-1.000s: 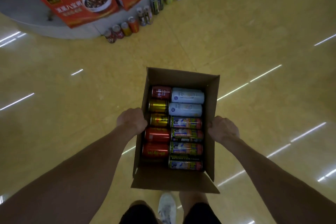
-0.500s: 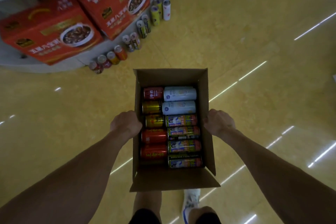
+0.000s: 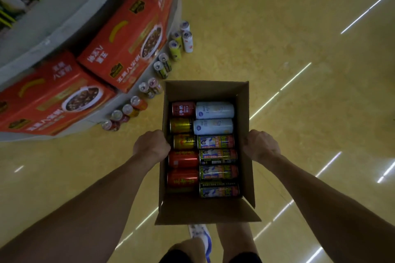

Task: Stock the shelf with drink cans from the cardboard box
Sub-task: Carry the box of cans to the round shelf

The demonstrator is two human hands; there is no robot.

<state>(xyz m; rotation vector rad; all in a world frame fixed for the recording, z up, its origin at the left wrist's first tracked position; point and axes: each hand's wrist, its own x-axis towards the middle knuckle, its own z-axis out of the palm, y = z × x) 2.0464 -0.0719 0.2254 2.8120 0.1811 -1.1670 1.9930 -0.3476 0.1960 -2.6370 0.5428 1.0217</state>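
Head view: left grip [image 3: 150,145], right grip [image 3: 261,145] clasp the cardboard box [image 3: 205,211] holding cans [image 3: 215,156].

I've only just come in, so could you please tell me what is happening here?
A person holds an open cardboard box, the left hand gripping its left wall and the right hand its right wall. Drink cans lie on their sides inside it in two columns. More cans stand on the floor along a display of red cartons.

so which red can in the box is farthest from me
The red can at the left column's far end, beside a white can; the other two lie nearer.
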